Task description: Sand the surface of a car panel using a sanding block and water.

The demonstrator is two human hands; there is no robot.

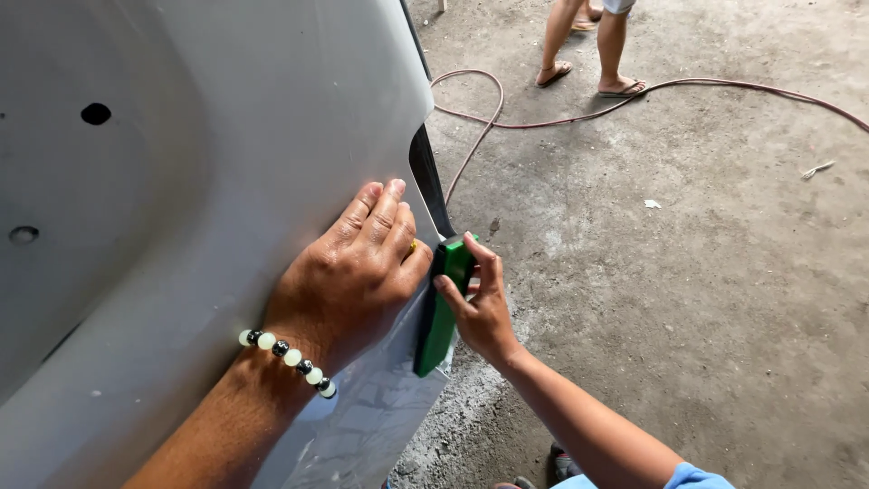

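Open concrete floor (706, 299) right of the grey car panel (181, 181); crossed by a red hose (561, 120), blocked at the panel's edge by a green sanding block (441, 308) and a co-worker's hand (480, 308).

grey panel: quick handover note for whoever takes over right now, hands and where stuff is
Left hand: open, pressed flat on the grey panel near its right edge, bead bracelet on the wrist.
Right hand: not in view.
A second person's hand, on a blue-sleeved arm, holds a green block against the panel edge, just below the black strip.
Done: block is on the edge and the panel is braced.
Left: clear film on the lower panel lies wrinkled.
Mind the red hose on the concrete floor and a person in sandals standing beyond it.
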